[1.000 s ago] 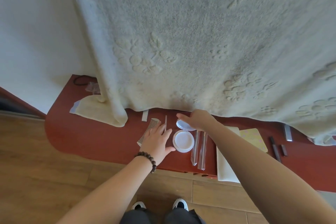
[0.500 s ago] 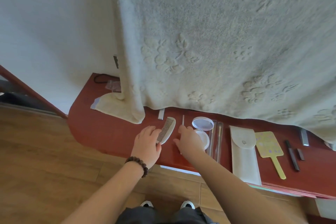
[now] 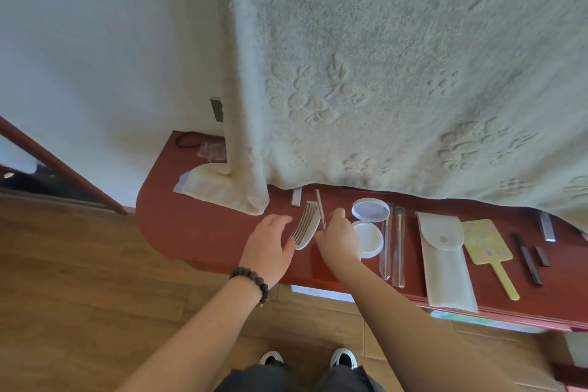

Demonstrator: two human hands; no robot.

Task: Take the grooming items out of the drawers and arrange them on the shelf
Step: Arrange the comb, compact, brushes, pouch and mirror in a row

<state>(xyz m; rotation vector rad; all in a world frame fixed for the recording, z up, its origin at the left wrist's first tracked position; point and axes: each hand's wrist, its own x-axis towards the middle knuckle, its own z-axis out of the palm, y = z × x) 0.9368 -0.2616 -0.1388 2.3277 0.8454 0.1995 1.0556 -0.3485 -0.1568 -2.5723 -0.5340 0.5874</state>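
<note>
A pale comb lies on the red shelf. My left hand rests flat beside it, fingers apart, thumb touching the comb's near end. My right hand pinches the lower end of a thin stick just right of the comb. An open round compact sits to the right, partly behind my right hand. Further right lie two sleeved slim tools, a white pouch, a yellow hand mirror and dark clips.
A cream embossed towel hangs over the back of the shelf, hiding its rear; its corner lies on the shelf's left end. A small metal piece sits by the towel's hem. A black cord lies far left. Wooden floor below.
My right hand left the compact and moved left onto the thin stick. My left hand shifted left off the stick, beside the comb. The view swung right, showing pouch and mirror.
</note>
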